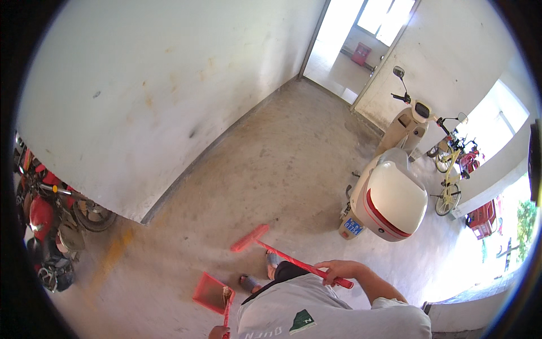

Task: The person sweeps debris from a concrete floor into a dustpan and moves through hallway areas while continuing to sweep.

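My right hand [337,271] is wrapped round the upper handle of a red broom [288,259]. The broom's red bristle head [250,238] rests on the concrete floor ahead of my feet. At the bottom edge my left hand [217,332], partly cut off by the picture's rim, grips the handle of a red dustpan [204,292]. The pan lies on the floor to the left of my sandalled feet [248,282], and a small heap of pale debris [227,294] shows near its handle side. Broom head and dustpan are apart.
A cream electric scooter [389,198] with a rear box stands to the right. A red motorcycle [42,217] is parked far left, beyond the end of a white wall [169,85]. An open doorway [339,53] lies ahead; bicycles [449,198] and a red crate [481,220] stand farther right.
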Available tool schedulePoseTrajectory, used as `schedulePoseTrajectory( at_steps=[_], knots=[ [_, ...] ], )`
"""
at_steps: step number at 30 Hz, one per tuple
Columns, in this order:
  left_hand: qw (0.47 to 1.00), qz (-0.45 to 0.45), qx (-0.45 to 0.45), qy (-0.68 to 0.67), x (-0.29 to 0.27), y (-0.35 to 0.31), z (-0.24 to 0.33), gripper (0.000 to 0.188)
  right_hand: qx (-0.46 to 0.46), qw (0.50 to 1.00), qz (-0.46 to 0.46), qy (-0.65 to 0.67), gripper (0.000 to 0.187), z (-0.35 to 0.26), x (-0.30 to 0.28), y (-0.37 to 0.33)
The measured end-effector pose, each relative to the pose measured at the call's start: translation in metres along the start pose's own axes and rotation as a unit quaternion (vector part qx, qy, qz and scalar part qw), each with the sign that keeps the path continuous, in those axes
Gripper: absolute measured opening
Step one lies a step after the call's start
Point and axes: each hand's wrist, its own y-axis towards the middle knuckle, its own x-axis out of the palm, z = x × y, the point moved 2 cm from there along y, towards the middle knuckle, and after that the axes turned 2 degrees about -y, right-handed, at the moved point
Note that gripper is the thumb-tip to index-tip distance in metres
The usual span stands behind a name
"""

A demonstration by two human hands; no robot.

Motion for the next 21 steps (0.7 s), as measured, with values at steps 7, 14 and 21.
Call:
schedulePoseTrajectory(
  at_steps=[7, 14, 21],
  knots=[
    [0.997, 0.002, -0.044, 0.07, -0.032, 0.033, 0.038, 0.038, -0.054, 0.937, 0.061, 0.341, 0.053, 0.014, -0.028, 0.106],
    [0.989, 0.005, -0.074, 0.128, -0.055, 0.062, 0.098, 0.035, -0.089, 0.896, -0.037, 0.433, 0.027, -0.046, -0.07, 0.174],
    [0.982, -0.008, -0.064, 0.18, -0.075, 0.11, 0.158, 0.032, -0.184, 0.835, 0.015, 0.519, 0.031, -0.033, -0.168, 0.179]
  ],
)
